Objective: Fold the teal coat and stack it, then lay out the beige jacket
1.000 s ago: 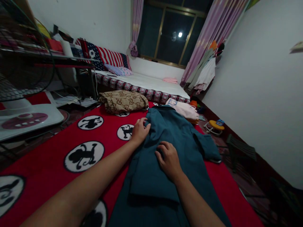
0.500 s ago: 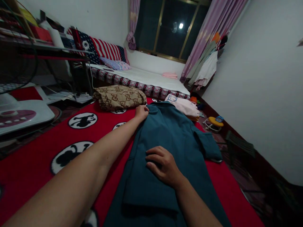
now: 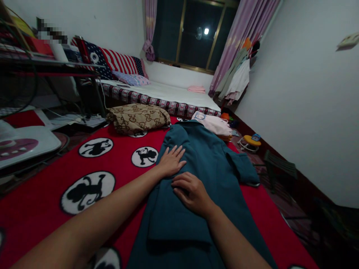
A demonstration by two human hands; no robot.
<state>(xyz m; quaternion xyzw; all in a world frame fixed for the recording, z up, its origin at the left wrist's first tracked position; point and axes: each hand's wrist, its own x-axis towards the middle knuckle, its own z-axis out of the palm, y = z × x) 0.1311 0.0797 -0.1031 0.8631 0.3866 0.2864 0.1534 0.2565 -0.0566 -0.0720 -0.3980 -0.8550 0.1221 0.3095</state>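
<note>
A teal short-sleeved garment point(image 3: 213, 164) lies spread lengthwise on a red blanket point(image 3: 117, 175) printed with black monkey figures in white circles. Its left side is folded inward over the body. My left hand point(image 3: 171, 161) lies flat on the garment's left edge, fingers stretched out. My right hand point(image 3: 190, 191) rests palm down on the folded part just behind it, fingers slightly curled and spread. Neither hand holds anything. The right sleeve point(image 3: 243, 169) sticks out to the right.
A brown patterned bundle point(image 3: 137, 117) and a pink folded cloth point(image 3: 214, 125) lie beyond the garment. Behind them is a mattress point(image 3: 168, 95) with pillows. A fan base point(image 3: 22, 144) and shelf stand at the left; a small stool point(image 3: 280, 166) and toys sit by the right wall.
My left hand has come back from the garment's far collar corner and now lies flat on its left edge near my right hand. The right hand has barely moved.
</note>
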